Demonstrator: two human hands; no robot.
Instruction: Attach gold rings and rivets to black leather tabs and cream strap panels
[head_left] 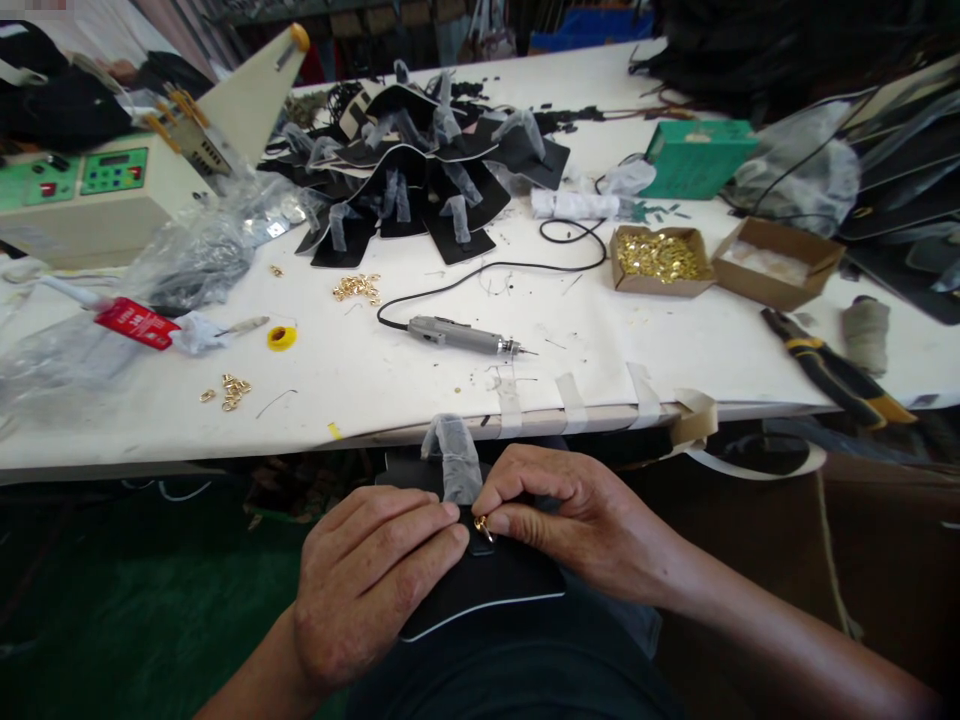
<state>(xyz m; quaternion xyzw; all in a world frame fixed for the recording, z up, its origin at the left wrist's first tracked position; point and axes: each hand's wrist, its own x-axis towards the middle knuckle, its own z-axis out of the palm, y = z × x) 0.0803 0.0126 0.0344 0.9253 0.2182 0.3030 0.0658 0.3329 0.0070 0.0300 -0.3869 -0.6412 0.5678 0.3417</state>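
On my lap lies a black flat panel (499, 588) with a pale edge. A strap wrapped in clear plastic (460, 468) stands up from its far part. My left hand (375, 578) rests flat on the panel, fingers stretched out, their tips beside a small black tab (481, 546). Between thumb and forefinger, my right hand (589, 520) pinches a small gold metal fitting (481, 523) at that tab. Whether the fitting is fastened to the tab I cannot tell.
The white table holds a grey electric screwdriver (457, 335), gold fittings (356, 289), yellow tape (282, 338), and a red glue bottle (136, 323). Black panels (405, 180) are piled behind. Right are a box of gold parts (660, 258) and pliers (832, 370); a machine (97, 190) stands left.
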